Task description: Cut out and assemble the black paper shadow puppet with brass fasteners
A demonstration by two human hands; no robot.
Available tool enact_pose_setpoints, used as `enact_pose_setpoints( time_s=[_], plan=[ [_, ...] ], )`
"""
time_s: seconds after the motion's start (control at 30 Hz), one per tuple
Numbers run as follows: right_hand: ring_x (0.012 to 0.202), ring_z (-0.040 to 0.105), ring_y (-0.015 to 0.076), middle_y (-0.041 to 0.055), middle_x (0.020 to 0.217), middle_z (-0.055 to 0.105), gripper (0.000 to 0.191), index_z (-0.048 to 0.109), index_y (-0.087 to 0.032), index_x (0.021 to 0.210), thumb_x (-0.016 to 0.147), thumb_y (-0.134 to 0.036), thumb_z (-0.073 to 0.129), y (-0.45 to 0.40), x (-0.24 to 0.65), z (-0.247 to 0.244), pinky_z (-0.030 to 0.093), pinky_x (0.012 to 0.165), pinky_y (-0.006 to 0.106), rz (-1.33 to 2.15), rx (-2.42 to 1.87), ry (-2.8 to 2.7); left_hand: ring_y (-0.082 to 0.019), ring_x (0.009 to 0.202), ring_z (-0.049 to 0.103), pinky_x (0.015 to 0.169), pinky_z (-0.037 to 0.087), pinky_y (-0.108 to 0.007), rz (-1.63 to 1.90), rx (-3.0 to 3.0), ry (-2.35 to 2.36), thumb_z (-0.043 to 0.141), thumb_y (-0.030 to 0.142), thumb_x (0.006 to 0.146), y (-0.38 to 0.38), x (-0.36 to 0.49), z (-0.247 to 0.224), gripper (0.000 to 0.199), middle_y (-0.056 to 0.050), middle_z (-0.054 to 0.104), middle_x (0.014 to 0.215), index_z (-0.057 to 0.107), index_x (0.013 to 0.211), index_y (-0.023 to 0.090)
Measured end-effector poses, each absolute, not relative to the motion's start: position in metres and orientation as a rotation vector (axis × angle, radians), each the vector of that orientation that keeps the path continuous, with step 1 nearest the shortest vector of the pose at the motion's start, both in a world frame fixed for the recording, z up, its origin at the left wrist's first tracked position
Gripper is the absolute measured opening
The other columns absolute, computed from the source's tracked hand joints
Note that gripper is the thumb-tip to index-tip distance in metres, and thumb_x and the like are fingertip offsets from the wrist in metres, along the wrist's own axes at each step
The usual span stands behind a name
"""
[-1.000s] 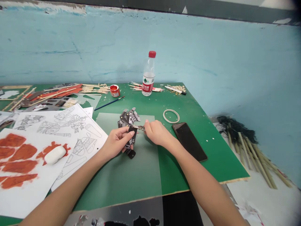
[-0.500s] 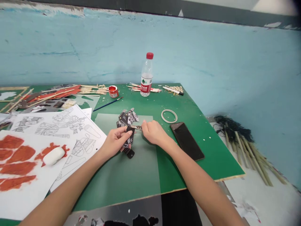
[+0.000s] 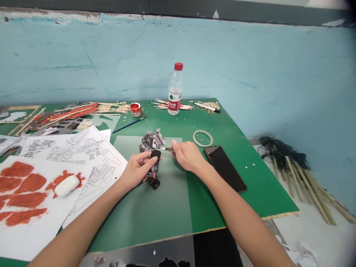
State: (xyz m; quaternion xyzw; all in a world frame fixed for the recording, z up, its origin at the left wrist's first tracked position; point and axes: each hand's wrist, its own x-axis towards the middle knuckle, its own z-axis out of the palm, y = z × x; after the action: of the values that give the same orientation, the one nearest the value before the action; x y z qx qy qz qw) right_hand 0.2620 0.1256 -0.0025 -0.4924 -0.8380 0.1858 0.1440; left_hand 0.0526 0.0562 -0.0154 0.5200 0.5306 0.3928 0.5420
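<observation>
A black cut-out figure with white patterns (image 3: 156, 139) is pinched in my left hand (image 3: 139, 167), its jointed pieces extending above and below the fingers. My thumb lies on a black strip of it. Just to the right, my right hand (image 3: 187, 154) is closed around a small metal tool (image 3: 168, 149), whose tip points left toward the figure. The tip and the figure look slightly apart. Both hands are over a translucent sheet (image 3: 161, 211) on the green table (image 3: 250, 193).
Right of my hands lie a black phone (image 3: 225, 167) and a tape ring (image 3: 203, 138). Behind stand a bottle (image 3: 175, 91) and a red paint jar (image 3: 136, 109), near a brush (image 3: 130, 124). Printed drawings (image 3: 94, 163) and a white case (image 3: 67, 186) are at left.
My right hand has drawn the metal tool slightly away from the black strip in my left hand. The view has shifted a little, so the table items appear displaced.
</observation>
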Motion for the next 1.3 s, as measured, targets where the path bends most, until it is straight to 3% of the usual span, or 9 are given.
enact_pose_setpoints(
  time_s=[0.13, 0.3, 0.43, 0.57, 0.63, 0.8, 0.9, 1.13, 1.3],
  plan=[
    [0.066, 0.061, 0.0188, 0.0059, 0.068, 0.066, 0.068, 0.064, -0.018, 0.07, 0.113, -0.044, 0.017, 0.129, 0.266, -0.002, 0.027, 0.062, 0.029, 0.512, -1.535, -2.262, -0.008, 0.035, 0.047, 0.034, 0.036, -0.016, 0.954, 1.239, 1.245, 0.067, 0.051, 0.09, 0.055, 0.051, -0.015, 0.042, 0.0, 0.066, 0.052, 0.072, 0.101, 0.011],
    [0.081, 0.063, 0.0226, 0.0073, 0.088, 0.072, 0.049, 0.065, -0.019, 0.088, 0.112, -0.043, 0.029, 0.128, 0.262, -0.007, 0.03, 0.065, 0.031, 0.277, -1.589, -2.361, -0.013, 0.04, 0.059, 0.035, 0.042, -0.019, 0.979, 1.232, 1.185, 0.068, 0.05, 0.091, 0.052, 0.051, -0.016, 0.041, 0.0, 0.067, 0.054, 0.073, 0.101, 0.011],
    [0.097, 0.061, 0.0285, 0.0133, 0.098, 0.072, 0.039, 0.067, -0.016, 0.097, 0.109, -0.043, 0.042, 0.125, 0.256, -0.02, 0.04, 0.081, 0.035, 0.077, -1.508, -2.53, -0.017, 0.048, 0.069, 0.036, 0.045, -0.022, 1.003, 1.338, 1.188, 0.06, 0.047, 0.098, 0.052, 0.053, -0.02, 0.039, -0.008, 0.079, 0.079, 0.073, 0.11, 0.013],
    [0.112, 0.057, 0.0329, 0.0171, 0.11, 0.069, 0.031, 0.069, -0.014, 0.106, 0.105, -0.039, 0.051, 0.124, 0.253, -0.027, 0.042, 0.096, 0.043, 0.065, -1.31, -2.473, -0.019, 0.08, 0.078, 0.066, 0.06, -0.028, 1.304, 1.982, 1.354, 0.06, 0.025, 0.1, 0.054, 0.05, -0.029, 0.025, -0.008, 0.082, 0.106, 0.075, 0.12, 0.02],
    [0.121, 0.054, 0.032, 0.016, 0.117, 0.068, 0.026, 0.069, -0.015, 0.109, 0.104, -0.035, 0.052, 0.123, 0.253, -0.023, 0.04, 0.104, 0.045, 0.168, -1.154, -2.297, -0.021, 0.097, 0.075, 0.085, 0.058, -0.035, 1.44, 2.391, 1.326, 0.063, 0.012, 0.096, 0.056, 0.045, -0.032, 0.035, -0.006, 0.08, 0.118, 0.073, 0.127, 0.025],
    [0.078, 0.063, 0.0177, 0.0031, 0.078, 0.068, 0.035, 0.067, -0.019, 0.091, 0.106, -0.038, 0.043, 0.112, 0.254, 0.001, 0.05, 0.079, 0.031, 1.096, -0.835, -1.952, -0.026, 0.105, 0.065, 0.09, 0.052, -0.043, 1.57, 2.704, 1.415, 0.068, 0.002, 0.088, 0.056, 0.036, -0.027, 0.057, -0.01, 0.075, 0.129, 0.066, 0.138, 0.029],
    [0.071, 0.061, 0.0154, 0.0003, 0.072, 0.067, 0.028, 0.066, -0.019, 0.089, 0.101, -0.041, 0.054, 0.105, 0.252, 0.01, 0.049, 0.073, 0.029, 1.412, -0.699, -1.9, -0.027, 0.105, 0.064, 0.089, 0.049, -0.043, 1.628, 2.72, 1.468, 0.069, 0.002, 0.088, 0.055, 0.036, -0.025, 0.057, -0.011, 0.074, 0.128, 0.067, 0.137, 0.03],
    [0.07, 0.06, 0.0144, -0.0003, 0.073, 0.066, 0.016, 0.065, -0.018, 0.094, 0.095, -0.033, 0.058, 0.101, 0.248, 0.007, 0.049, 0.072, 0.028, 1.372, -0.725, -1.942, -0.026, 0.108, 0.064, 0.095, 0.044, -0.042, 1.602, 2.65, 1.567, 0.065, 0.011, 0.092, 0.052, 0.037, -0.031, 0.05, -0.007, 0.074, 0.126, 0.067, 0.136, 0.035],
    [0.074, 0.059, 0.0149, 0.0019, 0.082, 0.068, 0.014, 0.066, -0.018, 0.096, 0.095, -0.026, 0.055, 0.107, 0.249, -0.004, 0.046, 0.071, 0.027, 0.982, -0.8, -2.046, -0.03, 0.108, 0.066, 0.1, 0.043, -0.046, 1.401, 2.407, 1.528, 0.062, 0.023, 0.092, 0.052, 0.043, -0.025, 0.047, -0.011, 0.074, 0.121, 0.064, 0.139, 0.023]
  ],
)
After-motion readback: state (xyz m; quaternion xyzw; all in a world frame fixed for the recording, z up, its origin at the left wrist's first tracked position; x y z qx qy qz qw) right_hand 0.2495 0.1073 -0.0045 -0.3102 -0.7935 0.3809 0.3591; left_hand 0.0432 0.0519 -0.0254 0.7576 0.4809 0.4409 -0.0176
